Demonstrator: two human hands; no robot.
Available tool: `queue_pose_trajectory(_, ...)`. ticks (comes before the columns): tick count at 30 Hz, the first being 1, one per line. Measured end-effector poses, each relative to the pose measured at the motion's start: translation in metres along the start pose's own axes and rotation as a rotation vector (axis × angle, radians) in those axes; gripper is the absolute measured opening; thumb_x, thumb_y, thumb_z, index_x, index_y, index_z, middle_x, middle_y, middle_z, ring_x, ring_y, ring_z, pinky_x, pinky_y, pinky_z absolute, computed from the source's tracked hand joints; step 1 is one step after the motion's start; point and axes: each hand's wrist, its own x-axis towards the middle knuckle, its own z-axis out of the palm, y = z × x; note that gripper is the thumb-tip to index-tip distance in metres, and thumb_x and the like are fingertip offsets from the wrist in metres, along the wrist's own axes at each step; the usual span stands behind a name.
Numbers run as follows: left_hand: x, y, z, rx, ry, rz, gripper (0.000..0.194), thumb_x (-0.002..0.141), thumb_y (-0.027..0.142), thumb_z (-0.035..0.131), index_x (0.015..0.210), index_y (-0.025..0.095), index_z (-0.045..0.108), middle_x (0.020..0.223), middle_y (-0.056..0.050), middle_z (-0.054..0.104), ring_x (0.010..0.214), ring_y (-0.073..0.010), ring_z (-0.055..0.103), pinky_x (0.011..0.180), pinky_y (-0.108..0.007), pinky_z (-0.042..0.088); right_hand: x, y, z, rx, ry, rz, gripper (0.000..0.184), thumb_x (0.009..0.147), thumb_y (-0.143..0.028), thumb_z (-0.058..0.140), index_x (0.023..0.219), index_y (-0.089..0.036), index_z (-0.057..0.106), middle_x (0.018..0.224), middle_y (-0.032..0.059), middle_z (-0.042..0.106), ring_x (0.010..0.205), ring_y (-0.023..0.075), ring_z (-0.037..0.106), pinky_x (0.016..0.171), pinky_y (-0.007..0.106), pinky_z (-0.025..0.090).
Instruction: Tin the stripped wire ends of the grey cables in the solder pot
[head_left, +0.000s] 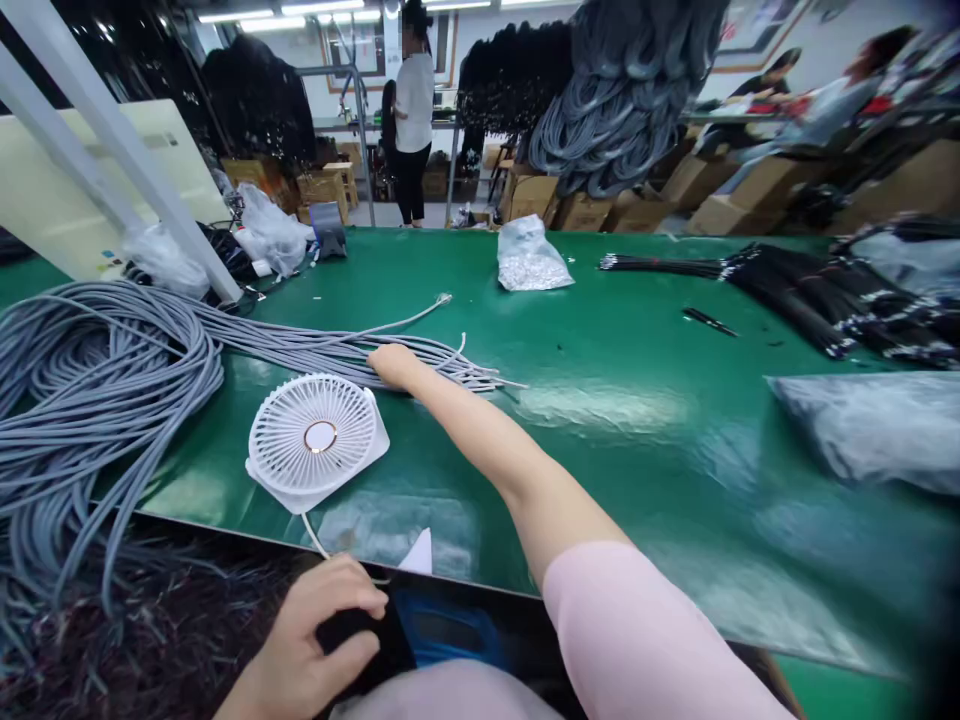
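Note:
My right hand (391, 364) reaches across the green table (615, 330) and rests on the ends of a bundle of grey cables (300, 345); its fingers are curled down onto the cables and mostly hidden. My left hand (311, 640) is near my lap at the table's front edge, fingers wrapped round a small dark object (352, 635) I cannot make out. A small white desk fan (315, 438) lies tilted on the table just left of my right forearm.
A large heap of grey cables (82, 390) covers the left side. Black cable bundles (817, 290) and plastic bags (877, 425) lie at the right, another bag (529, 258) at the far edge. A person (412, 110) stands beyond the table among cardboard boxes.

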Motion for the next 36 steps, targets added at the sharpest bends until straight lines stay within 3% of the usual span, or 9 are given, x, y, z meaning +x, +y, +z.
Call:
queue_pose_trajectory(3, 0.019, -0.009, 0.01, -0.052, -0.012, -0.003, 0.027, 0.085, 0.013, 0.057, 0.11, 0.023, 0.06, 0.081, -0.004, 0.067, 0.075, -0.0158, 0.061, 0.071, -0.032, 0.049, 0.018, -0.005, 0.008, -0.035, -0.015, 0.039, 0.034, 0.088, -0.004, 0.041, 0.103, -0.007, 0.071, 0.108, 0.0231, 0.07, 0.107, 0.0293, 0.066, 0.085, 0.04, 0.053)
queue_pose_trajectory(9, 0.052, -0.014, 0.018, -0.077, -0.102, 0.03, 0.025, 0.084, 0.012, 0.058, 0.107, 0.022, 0.059, 0.08, -0.005, 0.066, 0.074, -0.0156, 0.059, 0.07, -0.031, 0.046, 0.028, -0.002, 0.006, -0.026, -0.078, 0.074, 0.032, 0.088, -0.005, 0.044, 0.104, -0.01, 0.07, 0.112, 0.0188, 0.07, 0.111, 0.0271, 0.065, 0.089, 0.04, 0.054)
queue_pose_trajectory(15, 0.047, -0.005, 0.023, -0.027, -0.1, 0.028, 0.027, 0.084, 0.01, 0.058, 0.107, 0.023, 0.059, 0.082, -0.004, 0.067, 0.076, -0.015, 0.059, 0.071, -0.03, 0.046, 0.008, 0.005, -0.003, 0.025, -0.066, 0.128, 0.027, 0.081, -0.006, 0.053, 0.102, -0.01, 0.07, 0.11, 0.0197, 0.071, 0.11, 0.0286, 0.065, 0.09, 0.04, 0.053)
queue_pose_trajectory(20, 0.033, 0.006, 0.03, 0.1, -0.088, -0.061, 0.019, 0.087, 0.011, 0.056, 0.101, 0.021, 0.062, 0.078, -0.003, 0.066, 0.074, -0.0141, 0.059, 0.069, -0.028, 0.046, -0.061, 0.033, -0.02, 0.138, 0.072, 0.259, 0.024, 0.08, -0.009, 0.055, 0.099, -0.007, 0.068, 0.113, 0.0245, 0.067, 0.101, 0.0293, 0.067, 0.085, 0.036, 0.053)
queue_pose_trajectory(25, 0.049, 0.011, 0.042, 0.289, -0.21, -0.114, 0.012, 0.089, 0.021, 0.056, 0.096, 0.018, 0.065, 0.081, -0.004, 0.069, 0.075, -0.0148, 0.06, 0.071, -0.028, 0.046, -0.179, 0.087, -0.015, 0.39, 0.314, 0.412, 0.017, 0.087, -0.02, 0.046, 0.086, -0.014, 0.063, 0.084, 0.0105, 0.07, 0.082, 0.0188, 0.068, 0.075, 0.028, 0.053)
queue_pose_trajectory(27, 0.067, 0.006, 0.051, 0.416, -0.265, -0.114, 0.015, 0.09, 0.024, 0.056, 0.099, 0.018, 0.066, 0.086, -0.004, 0.071, 0.078, -0.0165, 0.062, 0.073, -0.03, 0.047, -0.225, 0.105, 0.002, 0.54, 0.407, 0.482, 0.024, 0.091, -0.024, 0.036, 0.096, -0.014, 0.058, 0.075, 0.0048, 0.066, 0.064, 0.0131, 0.066, 0.063, 0.025, 0.053)
queue_pose_trajectory(30, 0.106, -0.01, 0.067, 0.617, -0.278, -0.134, 0.02, 0.09, 0.028, 0.054, 0.102, 0.018, 0.067, 0.095, -0.006, 0.072, 0.087, -0.0207, 0.064, 0.079, -0.034, 0.048, -0.275, 0.12, 0.033, 0.987, 0.701, 0.687, 0.028, 0.085, -0.037, 0.04, 0.102, -0.017, 0.051, 0.065, -0.0026, 0.059, 0.05, 0.0111, 0.06, 0.054, 0.025, 0.052)
queue_pose_trajectory(32, 0.138, -0.026, 0.077, 0.735, -0.255, -0.195, 0.022, 0.089, 0.026, 0.053, 0.103, 0.018, 0.068, 0.1, -0.006, 0.072, 0.092, -0.0222, 0.064, 0.084, -0.036, 0.049, -0.294, 0.125, 0.05, 1.102, 0.801, 0.763, 0.029, 0.083, -0.041, 0.041, 0.099, -0.018, 0.049, 0.062, -0.0051, 0.055, 0.046, 0.0108, 0.056, 0.051, 0.026, 0.052)
queue_pose_trajectory(36, 0.196, -0.06, 0.089, 0.885, -0.132, -0.326, 0.023, 0.089, 0.026, 0.053, 0.105, 0.02, 0.069, 0.105, -0.005, 0.072, 0.1, -0.0225, 0.063, 0.089, -0.034, 0.049, -0.306, 0.124, 0.065, 1.078, 0.85, 0.771, 0.031, 0.084, -0.045, 0.037, 0.09, -0.019, 0.051, 0.059, -0.0059, 0.05, 0.043, 0.0104, 0.049, 0.046, 0.024, 0.044)
